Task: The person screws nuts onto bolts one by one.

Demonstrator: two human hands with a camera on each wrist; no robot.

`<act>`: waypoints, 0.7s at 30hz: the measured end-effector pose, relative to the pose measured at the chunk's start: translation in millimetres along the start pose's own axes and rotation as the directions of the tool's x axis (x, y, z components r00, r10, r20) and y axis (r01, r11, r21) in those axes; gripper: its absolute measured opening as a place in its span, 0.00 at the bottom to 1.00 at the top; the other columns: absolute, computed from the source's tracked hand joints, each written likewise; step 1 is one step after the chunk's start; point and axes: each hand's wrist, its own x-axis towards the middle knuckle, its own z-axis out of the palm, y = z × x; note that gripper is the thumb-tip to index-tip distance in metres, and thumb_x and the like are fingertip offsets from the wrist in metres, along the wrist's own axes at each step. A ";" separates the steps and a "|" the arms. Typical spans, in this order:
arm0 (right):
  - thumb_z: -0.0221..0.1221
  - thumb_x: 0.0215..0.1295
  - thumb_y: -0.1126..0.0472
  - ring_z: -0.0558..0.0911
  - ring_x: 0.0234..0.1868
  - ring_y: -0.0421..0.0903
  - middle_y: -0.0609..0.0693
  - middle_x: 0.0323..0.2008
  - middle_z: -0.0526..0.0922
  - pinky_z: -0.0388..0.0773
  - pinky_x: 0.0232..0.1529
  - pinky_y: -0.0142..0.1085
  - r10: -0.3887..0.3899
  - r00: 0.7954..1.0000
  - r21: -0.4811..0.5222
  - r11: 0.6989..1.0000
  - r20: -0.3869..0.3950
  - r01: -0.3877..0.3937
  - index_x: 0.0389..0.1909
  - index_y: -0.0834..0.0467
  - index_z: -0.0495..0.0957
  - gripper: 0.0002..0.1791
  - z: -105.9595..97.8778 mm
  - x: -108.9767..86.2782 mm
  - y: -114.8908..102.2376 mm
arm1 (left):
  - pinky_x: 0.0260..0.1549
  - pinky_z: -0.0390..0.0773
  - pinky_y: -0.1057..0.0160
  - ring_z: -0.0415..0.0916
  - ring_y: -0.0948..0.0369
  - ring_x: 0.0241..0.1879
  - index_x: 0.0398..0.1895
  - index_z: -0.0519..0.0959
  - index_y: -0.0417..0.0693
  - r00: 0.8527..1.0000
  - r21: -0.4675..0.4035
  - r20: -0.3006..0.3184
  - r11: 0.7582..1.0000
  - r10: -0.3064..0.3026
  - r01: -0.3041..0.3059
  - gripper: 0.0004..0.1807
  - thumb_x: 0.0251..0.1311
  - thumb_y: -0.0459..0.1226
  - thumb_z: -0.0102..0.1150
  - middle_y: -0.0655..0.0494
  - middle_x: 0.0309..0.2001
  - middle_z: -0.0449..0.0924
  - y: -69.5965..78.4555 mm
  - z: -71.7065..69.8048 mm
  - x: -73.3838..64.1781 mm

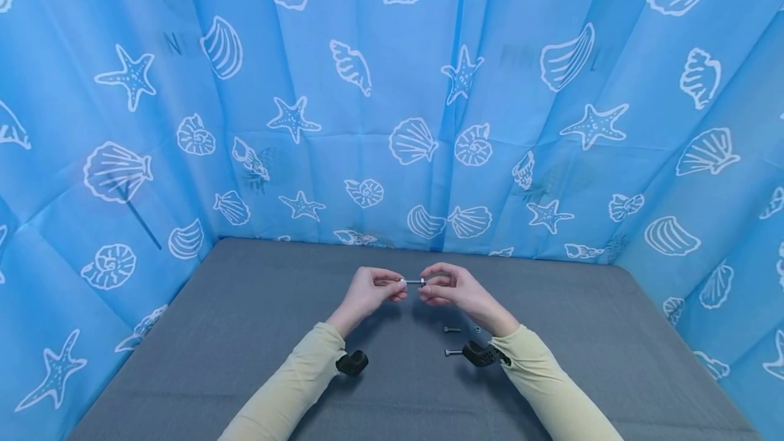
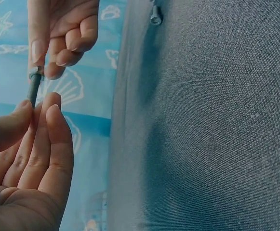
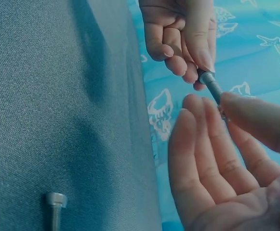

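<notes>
Above the grey table, a metal bolt (image 1: pixel 413 282) is held level between both hands. My left hand (image 1: pixel 367 295) pinches its left end, the head, between thumb and fingers; the bolt head (image 3: pixel 206 77) shows partly at those fingertips in the right wrist view. At the other end, my right hand (image 1: pixel 456 289) pinches a hex nut (image 2: pixel 35 72) between thumb and fingertips. The bare shank (image 2: pixel 33 90) spans the gap between the hands. Whether the nut's thread is engaged on the bolt cannot be told.
On the grey table (image 1: pixel 275 346) lie two loose bolts, a shorter bolt (image 1: pixel 452 329) and a nearer bolt (image 1: pixel 453 352). A small nut (image 1: pixel 478 329) lies beneath the right wrist. Blue shell-patterned curtains (image 1: pixel 380 101) surround the table. Black wrist mounts (image 1: pixel 352 363) hang under both sleeves.
</notes>
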 end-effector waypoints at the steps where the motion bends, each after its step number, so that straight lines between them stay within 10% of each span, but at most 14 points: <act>1: 0.58 0.67 0.64 0.82 0.46 0.57 0.71 0.46 0.78 0.73 0.53 0.58 -0.005 1.000 -0.001 1.000 -0.002 0.005 0.55 0.69 0.68 0.19 0.3 -0.1 -0.4 | 0.41 0.81 0.48 0.84 0.56 0.32 0.44 0.80 0.28 1.000 0.000 0.001 1.000 0.000 0.000 0.15 0.60 0.33 0.63 0.48 0.31 0.85 0.0 -0.1 -0.1; 21: 0.56 0.70 0.61 0.81 0.45 0.62 0.67 0.40 0.82 0.76 0.50 0.56 -0.002 1.000 -0.046 0.999 -0.016 0.001 0.48 0.71 0.74 0.16 4.0 2.1 -1.0 | 0.41 0.81 0.48 0.84 0.55 0.33 0.43 0.82 0.31 1.000 -0.005 0.000 1.000 0.013 -0.013 0.13 0.61 0.34 0.63 0.44 0.33 0.85 -1.9 -1.4 -0.5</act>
